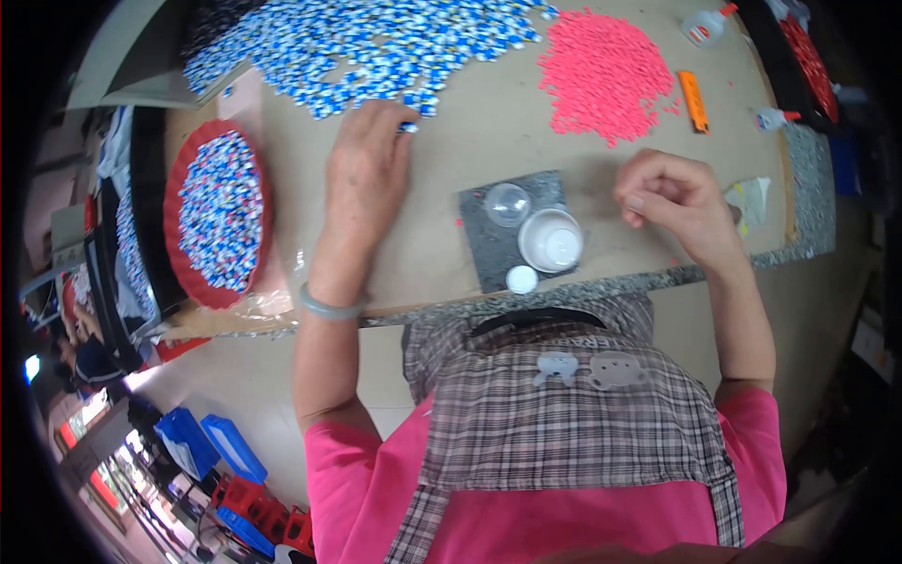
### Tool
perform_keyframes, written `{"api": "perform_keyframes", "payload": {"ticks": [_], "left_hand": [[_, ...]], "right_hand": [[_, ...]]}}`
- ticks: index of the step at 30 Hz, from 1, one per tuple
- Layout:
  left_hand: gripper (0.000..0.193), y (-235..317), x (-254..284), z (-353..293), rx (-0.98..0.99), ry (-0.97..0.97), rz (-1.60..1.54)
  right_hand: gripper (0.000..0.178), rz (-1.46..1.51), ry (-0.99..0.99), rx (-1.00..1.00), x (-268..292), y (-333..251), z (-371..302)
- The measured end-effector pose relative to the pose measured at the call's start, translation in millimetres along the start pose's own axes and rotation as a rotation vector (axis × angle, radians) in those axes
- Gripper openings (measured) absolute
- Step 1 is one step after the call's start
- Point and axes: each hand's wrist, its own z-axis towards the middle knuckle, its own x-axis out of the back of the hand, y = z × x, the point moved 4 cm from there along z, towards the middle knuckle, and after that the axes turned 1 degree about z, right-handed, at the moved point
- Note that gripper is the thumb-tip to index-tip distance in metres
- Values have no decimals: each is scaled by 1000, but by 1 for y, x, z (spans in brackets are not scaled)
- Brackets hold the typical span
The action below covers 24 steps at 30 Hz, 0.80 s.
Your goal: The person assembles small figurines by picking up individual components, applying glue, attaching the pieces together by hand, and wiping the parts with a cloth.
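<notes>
Currently, your left hand (366,174) bends its fingers beside the blue-and-white pile (404,42), one small piece (407,127) at the fingertips; I cannot tell if it is gripped. Your right hand (672,197) curls near the pink pile (606,75), any contents hidden. Between them, nearer you, a dark mat (481,252) bears a clear cup (507,205) and white dish (536,246). Leftward stands a red bowl (214,300).

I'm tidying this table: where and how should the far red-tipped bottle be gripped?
Take the bottle around its broad, pale body, probably with the right hand from the near side: its narrow red tip points away and to the right.
</notes>
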Motion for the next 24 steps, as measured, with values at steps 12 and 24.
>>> {"api": "perform_keyframes", "payload": {"ticks": [12, 24], "left_hand": [[16, 5, 2, -2, 157, -51, -55], [23, 16, 6, -27, 382, -13, -695]], "right_hand": [[7, 91, -141, -100, -20, 2, 7], [19, 89, -185, -187, -31, 4, 7]]}}
